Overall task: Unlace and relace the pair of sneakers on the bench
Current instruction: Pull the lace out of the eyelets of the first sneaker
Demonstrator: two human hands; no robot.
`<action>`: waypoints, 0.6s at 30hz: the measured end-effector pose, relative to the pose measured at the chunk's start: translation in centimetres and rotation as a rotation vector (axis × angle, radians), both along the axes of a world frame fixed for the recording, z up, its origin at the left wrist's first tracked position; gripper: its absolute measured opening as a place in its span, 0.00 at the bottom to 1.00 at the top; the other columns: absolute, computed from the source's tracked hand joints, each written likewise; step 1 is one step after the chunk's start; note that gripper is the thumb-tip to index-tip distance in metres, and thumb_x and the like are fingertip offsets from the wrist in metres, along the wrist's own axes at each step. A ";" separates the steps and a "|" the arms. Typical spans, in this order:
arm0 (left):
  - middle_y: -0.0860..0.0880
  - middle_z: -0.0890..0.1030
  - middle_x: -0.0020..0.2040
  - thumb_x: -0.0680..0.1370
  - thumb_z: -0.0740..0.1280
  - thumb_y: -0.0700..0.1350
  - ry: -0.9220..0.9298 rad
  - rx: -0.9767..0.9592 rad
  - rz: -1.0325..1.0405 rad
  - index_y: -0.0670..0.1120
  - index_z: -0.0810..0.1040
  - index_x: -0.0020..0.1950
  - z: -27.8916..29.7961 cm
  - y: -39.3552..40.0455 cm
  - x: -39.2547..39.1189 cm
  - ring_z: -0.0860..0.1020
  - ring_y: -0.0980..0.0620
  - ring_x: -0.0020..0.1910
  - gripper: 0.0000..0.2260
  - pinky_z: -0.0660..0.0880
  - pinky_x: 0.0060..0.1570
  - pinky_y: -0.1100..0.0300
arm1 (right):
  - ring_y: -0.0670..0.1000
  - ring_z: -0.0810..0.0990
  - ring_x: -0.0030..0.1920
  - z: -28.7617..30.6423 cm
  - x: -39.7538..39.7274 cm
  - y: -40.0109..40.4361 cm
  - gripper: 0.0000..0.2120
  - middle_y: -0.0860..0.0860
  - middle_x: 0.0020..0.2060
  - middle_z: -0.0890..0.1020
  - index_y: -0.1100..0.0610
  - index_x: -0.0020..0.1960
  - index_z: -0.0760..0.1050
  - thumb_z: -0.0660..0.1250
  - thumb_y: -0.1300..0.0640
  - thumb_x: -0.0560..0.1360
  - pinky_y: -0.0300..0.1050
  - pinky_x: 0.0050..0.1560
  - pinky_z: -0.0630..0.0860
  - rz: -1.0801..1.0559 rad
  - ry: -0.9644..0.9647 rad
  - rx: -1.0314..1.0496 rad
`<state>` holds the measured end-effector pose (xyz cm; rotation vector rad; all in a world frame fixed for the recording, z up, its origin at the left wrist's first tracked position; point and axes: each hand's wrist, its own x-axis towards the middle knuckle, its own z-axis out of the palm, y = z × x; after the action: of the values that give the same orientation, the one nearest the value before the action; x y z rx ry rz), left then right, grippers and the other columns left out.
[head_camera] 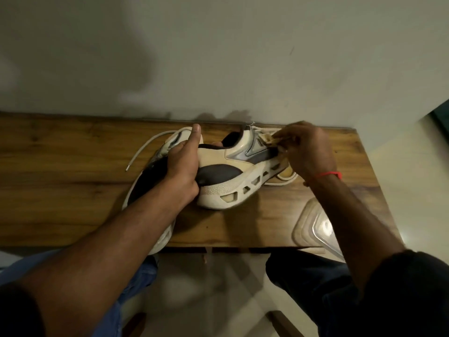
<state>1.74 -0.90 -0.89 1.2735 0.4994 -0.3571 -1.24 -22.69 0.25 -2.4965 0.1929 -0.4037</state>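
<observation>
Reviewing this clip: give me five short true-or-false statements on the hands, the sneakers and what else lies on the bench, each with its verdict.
1. The left hand grips the sneaker lying on its side near its heel. True.
2. The right hand rests flat on the bench. False: its fingers pinch at the lace area of the sneaker lying on its side.
3. A loose white lace trails left across the bench. True.
4. Only one sneaker is on the bench. False: a second sneaker sits under the left forearm.
5. A clear plastic lid lies at the bench's near right corner. True.
</observation>
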 end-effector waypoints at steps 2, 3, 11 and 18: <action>0.45 0.88 0.45 0.82 0.65 0.59 -0.022 0.004 0.013 0.48 0.81 0.46 0.1 -0.3 -0.1 0.86 0.43 0.47 0.15 0.82 0.51 0.48 | 0.46 0.80 0.45 0.0 -0.4 0.4 0.10 0.51 0.48 0.83 0.55 0.48 0.85 0.73 0.66 0.71 0.23 0.41 0.69 -0.026 0.042 0.017; 0.46 0.88 0.44 0.82 0.65 0.59 -0.022 0.013 0.017 0.48 0.81 0.49 0.0 -0.3 -0.1 0.86 0.44 0.46 0.15 0.83 0.50 0.49 | 0.45 0.79 0.45 0.5 -0.8 1.7 0.08 0.50 0.48 0.83 0.54 0.47 0.85 0.73 0.65 0.71 0.24 0.43 0.71 0.033 0.020 0.016; 0.49 0.87 0.39 0.80 0.66 0.61 -0.048 0.017 0.037 0.48 0.80 0.51 0.7 0.0 0.3 0.86 0.48 0.39 0.16 0.84 0.39 0.52 | 0.43 0.78 0.46 1.6 -1.9 5.7 0.08 0.52 0.47 0.83 0.57 0.46 0.85 0.75 0.66 0.69 0.23 0.48 0.67 0.453 -0.086 -0.086; 0.46 0.84 0.47 0.79 0.65 0.64 -0.046 0.196 -0.034 0.50 0.80 0.47 0.2 0.6 0.7 0.84 0.45 0.49 0.18 0.82 0.53 0.46 | 0.43 0.79 0.43 -0.7 -0.4 1.2 0.10 0.49 0.48 0.83 0.55 0.51 0.84 0.71 0.66 0.73 0.20 0.40 0.67 -0.015 -0.004 0.066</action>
<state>2.48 -0.26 -0.69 1.4782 0.4826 -0.3121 -1.60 -21.54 -0.49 -2.4303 0.2195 -0.4017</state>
